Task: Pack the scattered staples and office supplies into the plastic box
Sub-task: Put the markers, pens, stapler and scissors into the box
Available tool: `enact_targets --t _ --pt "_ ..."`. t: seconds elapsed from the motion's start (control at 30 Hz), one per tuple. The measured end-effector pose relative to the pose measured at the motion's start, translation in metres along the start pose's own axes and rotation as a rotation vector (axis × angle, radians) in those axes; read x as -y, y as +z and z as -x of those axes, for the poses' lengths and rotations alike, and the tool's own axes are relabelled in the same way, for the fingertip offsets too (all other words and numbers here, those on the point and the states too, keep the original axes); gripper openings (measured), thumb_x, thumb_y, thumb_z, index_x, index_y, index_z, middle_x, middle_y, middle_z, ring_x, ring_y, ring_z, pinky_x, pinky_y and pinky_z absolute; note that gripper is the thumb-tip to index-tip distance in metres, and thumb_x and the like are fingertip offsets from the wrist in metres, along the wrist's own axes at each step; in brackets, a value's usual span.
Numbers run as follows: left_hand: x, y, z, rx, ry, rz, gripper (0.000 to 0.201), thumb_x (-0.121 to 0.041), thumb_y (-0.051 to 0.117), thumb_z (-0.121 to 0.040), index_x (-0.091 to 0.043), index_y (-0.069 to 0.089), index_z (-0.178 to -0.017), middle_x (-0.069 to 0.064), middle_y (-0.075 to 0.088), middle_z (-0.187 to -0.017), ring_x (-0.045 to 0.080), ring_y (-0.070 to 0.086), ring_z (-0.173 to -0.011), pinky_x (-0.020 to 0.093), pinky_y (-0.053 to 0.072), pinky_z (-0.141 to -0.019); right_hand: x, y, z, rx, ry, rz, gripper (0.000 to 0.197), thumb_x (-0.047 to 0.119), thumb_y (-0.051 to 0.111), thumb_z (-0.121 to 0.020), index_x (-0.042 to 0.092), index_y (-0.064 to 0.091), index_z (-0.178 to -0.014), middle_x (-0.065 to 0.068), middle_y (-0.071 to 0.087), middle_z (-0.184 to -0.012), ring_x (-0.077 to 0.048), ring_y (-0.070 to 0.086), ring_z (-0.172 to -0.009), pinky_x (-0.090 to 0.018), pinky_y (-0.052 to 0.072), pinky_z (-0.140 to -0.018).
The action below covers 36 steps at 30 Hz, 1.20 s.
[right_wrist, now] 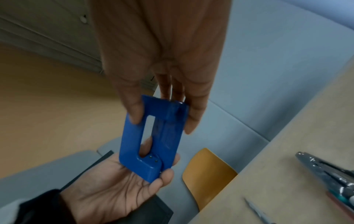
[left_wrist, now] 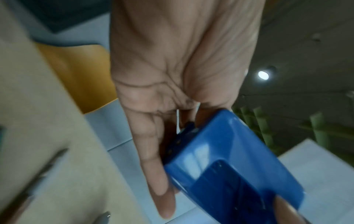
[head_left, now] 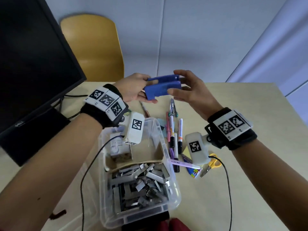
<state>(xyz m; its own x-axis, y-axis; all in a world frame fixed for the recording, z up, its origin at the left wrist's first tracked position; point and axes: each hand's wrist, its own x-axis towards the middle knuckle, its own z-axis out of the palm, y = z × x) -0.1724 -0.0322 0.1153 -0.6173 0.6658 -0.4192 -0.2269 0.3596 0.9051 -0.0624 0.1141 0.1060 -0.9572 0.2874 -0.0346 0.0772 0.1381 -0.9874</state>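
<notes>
Blue stapler (head_left: pixel 162 89) between both hands (midair)

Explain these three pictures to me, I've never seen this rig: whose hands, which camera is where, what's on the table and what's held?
No machine here: a person works bare-handed, with tagged cameras strapped to both wrists. The big picture comes from a head camera looking down; the other two look along each hand. The left hand and the right hand together hold a blue stapler above the table. The left grips its hinge end, the right pinches the other end. Below sits the clear plastic box, already holding staples. Beside it lie marker pens, yellow scissors and pliers.
</notes>
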Motion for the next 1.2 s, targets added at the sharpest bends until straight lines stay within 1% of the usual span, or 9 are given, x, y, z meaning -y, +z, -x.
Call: enact_targets --t 0.1,0.23,0.4,0.57,0.7,0.8,0.87,1.03,1.2 --pt "0.013 -0.015 0.024 0.036 -0.061 0.092 0.019 -0.023 0.042 -0.098 -0.012 0.058 -0.098 0.015 0.064 -0.094 0.026 0.07 -0.063 0.029 0.058 -0.067 0.007 0.021 0.01 0.01 -0.017 0.008 0.04 -0.002 0.067 -0.078 0.014 0.051 -0.112 -0.012 0.056 -0.1 -0.023 0.055 -0.08 -0.039 0.054 -0.077" --pt "0.033 -0.047 0.046 0.064 -0.062 -0.098 0.029 -0.033 0.04 -0.097 -0.012 0.059 -0.101 0.01 0.063 -0.093 0.02 0.067 -0.074 0.027 0.056 -0.072 0.011 0.047 0.024 0.064 -0.046 0.135 0.042 0.0 0.072 -0.074 0.017 0.055 -0.107 -0.003 0.059 -0.087 -0.018 0.056 -0.069 -0.025 0.053 -0.065" --pt "0.054 -0.074 0.057 0.015 -0.159 -0.657 0.018 -0.029 0.048 -0.096 -0.017 0.059 -0.103 -0.001 0.055 -0.089 0.018 0.051 -0.088 0.024 0.035 -0.069 0.004 0.078 0.044 0.297 -0.044 0.421 0.045 0.007 0.076 -0.072 0.014 0.057 -0.112 -0.004 0.066 -0.098 -0.02 0.064 -0.089 -0.034 0.053 -0.085" --pt "0.069 -0.065 0.068 0.227 -0.264 -1.154 0.07 -0.04 0.068 -0.081 -0.027 0.032 -0.14 0.0 0.049 -0.131 0.021 0.048 -0.119 0.032 0.035 -0.102 -0.004 0.097 0.054 0.496 -0.042 0.593 0.043 0.011 0.077 -0.071 0.016 0.059 -0.11 0.0 0.068 -0.103 -0.016 0.064 -0.095 -0.035 0.05 -0.09" --pt "0.086 -0.054 0.061 0.231 -0.185 -1.298 0.091 -0.031 0.078 -0.072 -0.021 0.024 -0.144 0.009 0.045 -0.133 0.027 0.052 -0.113 0.033 0.043 -0.09 -0.003 0.101 0.055 0.517 -0.063 0.656 0.045 0.012 0.077 -0.071 0.015 0.06 -0.111 0.003 0.068 -0.1 -0.014 0.063 -0.092 -0.027 0.049 -0.085" --pt "0.09 -0.052 0.058 0.205 -0.173 -1.327 0.082 -0.029 0.079 -0.071 -0.017 0.032 -0.137 0.012 0.033 -0.135 0.03 0.053 -0.109 0.031 0.043 -0.081 -0.003 0.104 0.056 0.538 -0.093 0.713 0.045 0.013 0.077 -0.071 0.017 0.061 -0.112 0.009 0.065 -0.097 -0.003 0.057 -0.085 -0.006 0.041 -0.075" --pt "0.092 -0.054 0.055 0.201 -0.156 -1.319 0.072 -0.028 0.079 -0.071 -0.015 0.04 -0.13 0.011 0.042 -0.131 0.029 0.053 -0.108 0.03 0.041 -0.08 -0.007 0.106 0.057 0.559 -0.12 0.773 0.047 0.013 0.077 -0.072 0.017 0.06 -0.115 0.01 0.061 -0.097 -0.002 0.053 -0.084 -0.002 0.038 -0.072" --pt "0.09 -0.055 0.048 0.189 -0.128 -1.33 0.054 -0.023 0.079 -0.073 -0.012 0.051 -0.117 0.008 0.059 -0.111 0.026 0.056 -0.098 0.028 0.038 -0.075 -0.013 0.115 0.066 0.622 -0.084 0.874 0.049 0.013 0.072 -0.076 0.015 0.055 -0.122 -0.005 0.064 -0.109 -0.019 0.059 -0.089 -0.03 0.048 -0.083" --pt "0.096 -0.057 0.037 0.199 -0.134 -1.326 0.035 -0.019 0.077 -0.074 -0.017 0.053 -0.1 0.005 0.067 -0.101 0.025 0.062 -0.088 0.031 0.044 -0.071 -0.02 0.132 0.071 0.791 -0.025 0.942 0.037 0.011 0.059 -0.086 0.011 0.053 -0.123 -0.007 0.062 -0.108 -0.017 0.054 -0.087 -0.024 0.038 -0.077"
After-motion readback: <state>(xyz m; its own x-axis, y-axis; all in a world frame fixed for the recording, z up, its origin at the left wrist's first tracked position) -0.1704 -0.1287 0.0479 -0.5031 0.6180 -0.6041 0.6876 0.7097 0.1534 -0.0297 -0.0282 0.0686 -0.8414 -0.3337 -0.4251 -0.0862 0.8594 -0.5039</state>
